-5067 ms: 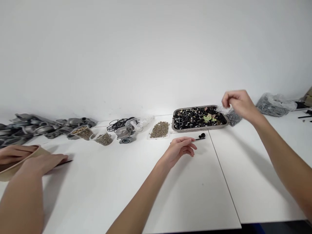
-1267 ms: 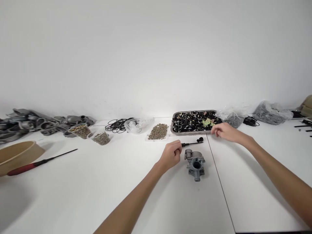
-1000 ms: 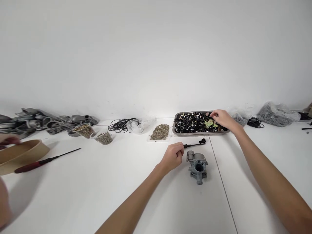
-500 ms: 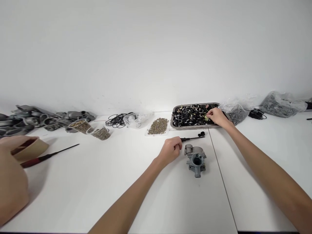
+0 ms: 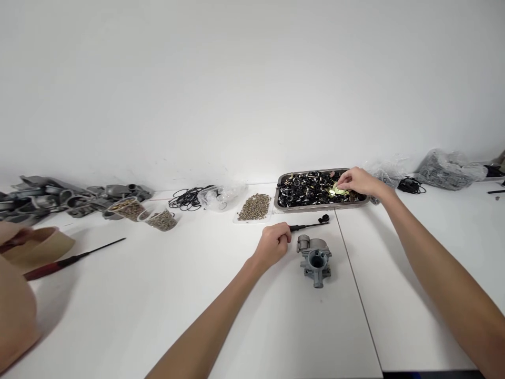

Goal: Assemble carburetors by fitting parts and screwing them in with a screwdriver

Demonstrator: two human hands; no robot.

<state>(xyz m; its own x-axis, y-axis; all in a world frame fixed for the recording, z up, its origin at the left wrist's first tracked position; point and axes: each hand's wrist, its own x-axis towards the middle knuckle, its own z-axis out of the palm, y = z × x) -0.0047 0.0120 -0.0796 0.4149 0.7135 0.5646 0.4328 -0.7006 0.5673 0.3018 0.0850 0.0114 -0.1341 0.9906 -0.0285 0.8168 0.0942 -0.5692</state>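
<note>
Fingers of the right hand, moments ago outside the far tray, now reach its green pieces: parts at hand, grip unclear. Left hand clenches a screwdriver.

On the white surface, the left hand is closed around a dark screwdriver, whose shaft points right, its end just beside small black round pieces. The right hand is over the right part of a metal tray heaped with small black parts, fingers at yellow-green pieces; whether they grip one is unclear. A grey metal casting stands nearer the person, its round opening facing them. At far left, another person's arm is near a beige bowl, with a red-handled screwdriver lying beside it.
</note>
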